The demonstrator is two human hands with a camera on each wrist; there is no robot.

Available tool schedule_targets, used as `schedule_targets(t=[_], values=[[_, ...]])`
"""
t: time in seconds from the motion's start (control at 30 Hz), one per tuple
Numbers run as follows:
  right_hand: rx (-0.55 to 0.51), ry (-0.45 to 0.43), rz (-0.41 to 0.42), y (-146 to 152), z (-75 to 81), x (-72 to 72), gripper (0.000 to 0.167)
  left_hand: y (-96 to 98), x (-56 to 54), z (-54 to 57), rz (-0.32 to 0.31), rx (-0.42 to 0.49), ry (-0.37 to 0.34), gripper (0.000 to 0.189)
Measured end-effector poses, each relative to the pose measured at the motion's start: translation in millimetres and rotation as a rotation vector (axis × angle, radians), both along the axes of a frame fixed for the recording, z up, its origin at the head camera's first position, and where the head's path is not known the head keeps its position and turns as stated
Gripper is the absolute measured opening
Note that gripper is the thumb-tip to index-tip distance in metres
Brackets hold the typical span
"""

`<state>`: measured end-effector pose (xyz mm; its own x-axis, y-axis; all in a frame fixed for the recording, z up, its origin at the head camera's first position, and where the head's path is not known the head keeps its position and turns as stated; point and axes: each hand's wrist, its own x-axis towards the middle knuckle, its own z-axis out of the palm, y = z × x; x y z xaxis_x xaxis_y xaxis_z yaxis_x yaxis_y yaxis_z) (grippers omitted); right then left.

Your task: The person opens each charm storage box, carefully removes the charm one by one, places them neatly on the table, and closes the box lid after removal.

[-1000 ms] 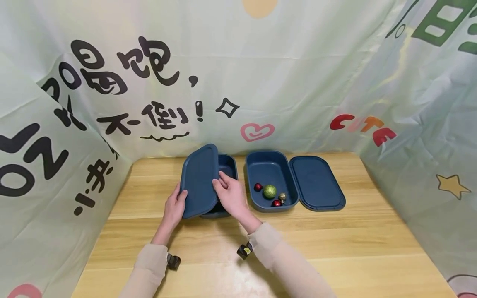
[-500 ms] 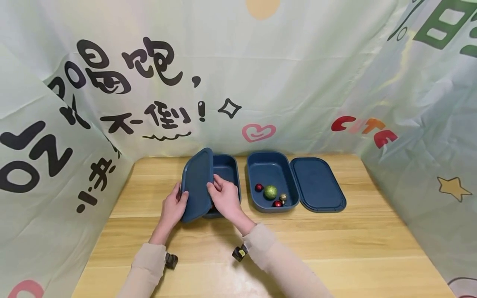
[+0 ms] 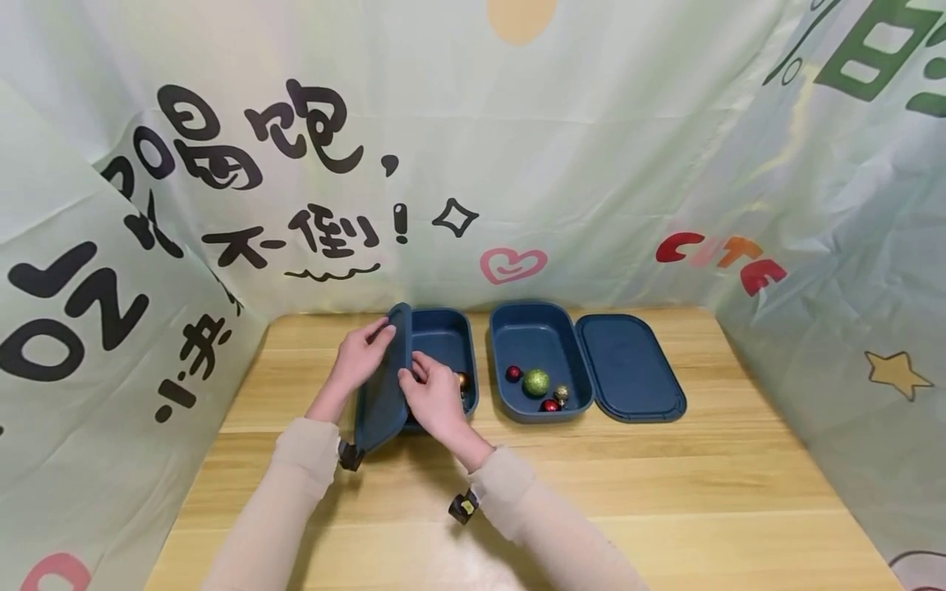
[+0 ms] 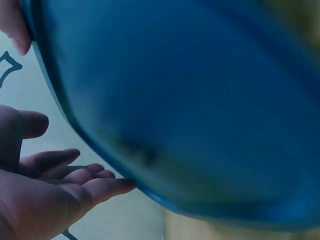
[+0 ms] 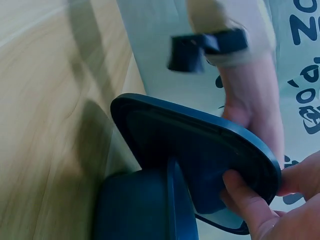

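Lid [image 3: 381, 402], steeply tilted at left box [image 3: 443, 328], edge pinched by right grip [image 3: 436, 400], left grip [image 3: 364, 355] unclenched alongside; two-sided hold advisable for steadiness.

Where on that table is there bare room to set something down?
The table is bare at front right, bordered by the right sleeve, flat lid and right cloth wall. A thin free strip runs between the left box and right box. It's crowded over the left box: the right hand pinches the tilted lid, the left hand at its edge.
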<state>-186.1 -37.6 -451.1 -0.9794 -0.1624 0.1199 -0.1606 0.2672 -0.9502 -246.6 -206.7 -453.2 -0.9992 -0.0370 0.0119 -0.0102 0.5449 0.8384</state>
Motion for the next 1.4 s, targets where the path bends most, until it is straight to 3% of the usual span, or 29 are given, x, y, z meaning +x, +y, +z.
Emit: schedule_targets(t=[0.23,0.53,0.8,1.07,1.4], values=[[0.086,0.046,0.014,-7,-1.5,3.8,0.048,4.7,-10.2,8.0,-0.042,-0.016,-0.075,0.061],[0.068,0.048,0.047,-9,2.4,4.8,0.051,3.9,-11.7,8.3,-0.063,-0.021,-0.077,0.066],[0.035,0.039,0.073,-11,4.4,4.5,0.052,1.5,-12.3,10.9,-0.020,-0.014,-0.046,0.061],[-0.042,-0.022,0.190,-14,6.4,7.4,0.060,-7.9,-10.2,13.9,0.027,-0.025,-0.019,0.060],[0.090,0.029,0.325,-24,-1.4,18.8,0.060,-33.8,-0.7,18.8,0.082,-0.057,-0.013,0.062]])
